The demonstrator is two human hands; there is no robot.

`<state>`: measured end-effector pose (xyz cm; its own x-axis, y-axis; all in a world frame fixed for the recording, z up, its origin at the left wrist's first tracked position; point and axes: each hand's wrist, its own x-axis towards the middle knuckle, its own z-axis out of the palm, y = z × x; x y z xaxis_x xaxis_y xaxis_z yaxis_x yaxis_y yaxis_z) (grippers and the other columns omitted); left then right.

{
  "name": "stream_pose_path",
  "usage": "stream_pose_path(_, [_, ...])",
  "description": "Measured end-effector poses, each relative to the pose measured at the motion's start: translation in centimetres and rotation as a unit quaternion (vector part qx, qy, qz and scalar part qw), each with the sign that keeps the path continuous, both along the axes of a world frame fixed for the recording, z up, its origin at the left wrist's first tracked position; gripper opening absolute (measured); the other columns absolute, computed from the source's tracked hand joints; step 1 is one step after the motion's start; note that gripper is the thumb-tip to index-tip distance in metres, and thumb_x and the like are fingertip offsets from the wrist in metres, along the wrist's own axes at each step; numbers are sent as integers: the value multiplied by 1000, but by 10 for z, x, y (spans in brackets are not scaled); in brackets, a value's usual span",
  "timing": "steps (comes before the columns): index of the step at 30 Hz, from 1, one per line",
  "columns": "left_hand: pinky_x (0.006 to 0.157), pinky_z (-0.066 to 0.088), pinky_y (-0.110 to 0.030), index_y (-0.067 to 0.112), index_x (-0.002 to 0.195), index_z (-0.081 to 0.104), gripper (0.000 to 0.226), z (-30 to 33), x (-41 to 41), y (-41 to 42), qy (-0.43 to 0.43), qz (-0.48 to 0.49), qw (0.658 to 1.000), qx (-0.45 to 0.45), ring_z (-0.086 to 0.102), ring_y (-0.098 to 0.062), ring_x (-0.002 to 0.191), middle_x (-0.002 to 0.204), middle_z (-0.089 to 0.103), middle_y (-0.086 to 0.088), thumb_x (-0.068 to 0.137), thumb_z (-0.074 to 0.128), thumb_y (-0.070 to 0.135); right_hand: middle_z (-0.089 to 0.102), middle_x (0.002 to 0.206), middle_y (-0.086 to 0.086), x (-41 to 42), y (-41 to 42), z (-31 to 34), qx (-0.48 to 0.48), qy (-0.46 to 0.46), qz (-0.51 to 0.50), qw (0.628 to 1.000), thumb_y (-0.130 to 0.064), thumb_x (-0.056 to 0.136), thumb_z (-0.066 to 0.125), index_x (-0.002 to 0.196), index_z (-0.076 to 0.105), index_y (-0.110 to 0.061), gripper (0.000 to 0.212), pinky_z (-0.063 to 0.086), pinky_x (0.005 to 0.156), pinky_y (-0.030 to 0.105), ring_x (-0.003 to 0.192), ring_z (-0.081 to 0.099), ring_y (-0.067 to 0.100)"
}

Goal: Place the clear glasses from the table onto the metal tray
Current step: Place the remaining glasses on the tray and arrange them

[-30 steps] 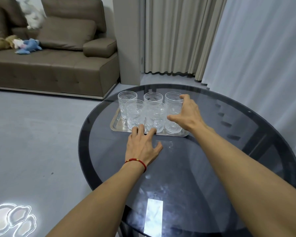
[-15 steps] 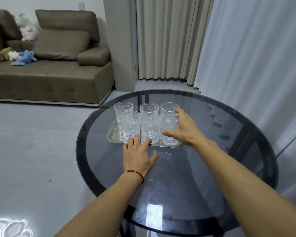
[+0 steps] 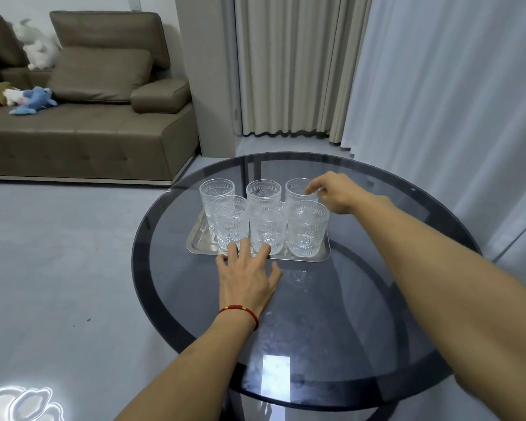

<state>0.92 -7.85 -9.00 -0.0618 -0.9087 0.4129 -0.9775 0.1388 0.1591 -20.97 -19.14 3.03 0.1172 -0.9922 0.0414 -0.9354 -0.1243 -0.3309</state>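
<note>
All 6 clear glasses stand upright on the metal tray (image 3: 325,257), 3 in the back row and 3 in the front row, packed close together. The tray sits on the round dark table (image 3: 362,329). I see no glass left on the bare table top, so I think the job is almost done.

My left hand (image 3: 247,278) lies flat and loose on the table, holding nothing. Its fingertips (image 3: 233,249) reach the near edge of the tray, just below the front left glass (image 3: 231,223) and the front middle glass (image 3: 267,227).

My right hand (image 3: 336,192) is up by the rim of the back right glass (image 3: 298,189). My fingers are curled near the rim, but I cannot tell if they pinch it or just touch it.

Next I should let that glass stand alone and pull both hands away slowly, so I do not bump the front right glass (image 3: 308,227).
</note>
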Motion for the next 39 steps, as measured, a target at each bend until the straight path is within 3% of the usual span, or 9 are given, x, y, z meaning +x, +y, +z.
stream_pose_path(3, [86, 38, -45, 27, 106, 54, 26, 0, 0, 0, 0, 3, 1000, 3, 43, -29, 99, 107, 49, -5, 92, 43, 47, 72, 124, 7, -4, -3, 1, -11, 21, 17, 1000, -11, 98, 61, 114, 77, -19, 24, 51, 94, 36, 111, 66, 26])
stream_pose_path(7, [83, 39, -44, 28, 105, 53, 25, 1, -1, 0, -3, 5, 1000, 5, 41, -28, 97, 105, 48, -4, 93, 42, 45, 75, 115, 5, -6, 2, 3, -29, 18, 23, 999, -16, 96, 67, 107, 79, -20, 17, 54, 95, 41, 104, 67, 25])
stream_pose_path(15, [79, 40, -43, 27, 105, 53, 23, 1, 0, 1, -1, 3, 1000, 9, 40, -27, 97, 106, 48, -4, 93, 43, 44, 75, 119, 3, -6, 13, 9, -17, 25, 16, 999, -13, 94, 53, 109, 79, -25, 32, 54, 98, 44, 107, 68, 24])
stream_pose_path(20, [77, 39, -42, 27, 103, 54, 22, 2, 0, 1, 1, 2, 1000, 9, 40, -28, 95, 105, 48, -4, 92, 44, 43, 75, 115, 1, 5, 18, 14, -20, 24, 46, 998, -27, 94, 60, 112, 77, -25, 25, 55, 94, 39, 102, 68, 21])
stream_pose_path(31, [78, 40, -43, 26, 104, 53, 22, 3, 0, 3, -1, 0, 1000, 14, 40, -28, 96, 106, 48, -4, 93, 42, 42, 74, 119, 1, 6, 20, 8, -11, 33, 43, 998, -12, 94, 62, 118, 74, -26, 30, 56, 96, 42, 104, 67, 21])
stream_pose_path(39, [76, 40, -43, 20, 101, 52, 18, 3, -1, 2, -2, 4, 1000, 4, 41, -29, 95, 103, 49, -6, 92, 44, 33, 76, 111, 1, 10, 32, 8, -126, -60, -1, 990, -12, 91, 55, 108, 78, -20, 30, 55, 94, 41, 97, 67, 18])
